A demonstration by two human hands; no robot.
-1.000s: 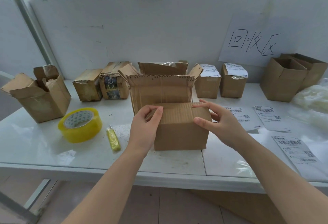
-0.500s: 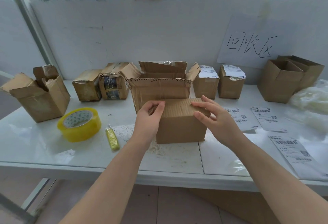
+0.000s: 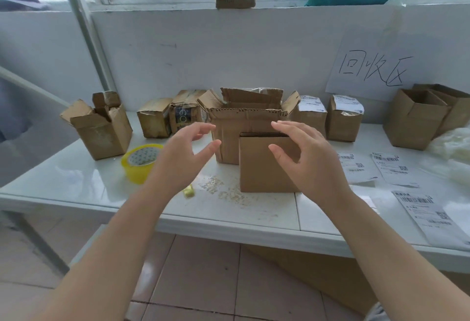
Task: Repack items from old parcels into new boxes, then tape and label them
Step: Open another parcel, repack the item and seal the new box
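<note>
— Worktop (image 3: 76, 180), L to R pls. What's far left?
— Torn open box (image 3: 101, 130), then yellow tape roll (image 3: 141, 163) nr the front edge. Left hand (image 3: 183, 160) hovers just right of the roll, fingers spread & loose, nothing in it. Yellow cutter (image 3: 188, 192) pokes out beside that forearm, mostly hidden.
— And the box to seal?
— Small carton (image 3: 262, 170) stands centre on the worktop, a bigger opened carton (image 3: 244, 127) right behind it. Top looks folded shut; no tape on it that I can see. Abt as wide as tall from here, so no clear long axis.
— Right hand?
— Right hand (image 3: 312, 168) is loose & empty too, in front of the carton's upper right corner; can't tell if it touches. So the carton sits between the hands, nearer the right one; the roll is nearer the left.
— Next move?
— My guess: left hand takes the tape, short reach, nothing in the way; right hand steadies the carton.
— Further right?
— Shipping labels (image 3: 391, 168) lie flat, then empty open boxes (image 3: 414, 122). Cardboard crumbs (image 3: 223, 188) front-left of the carton could stick to tape.
</note>
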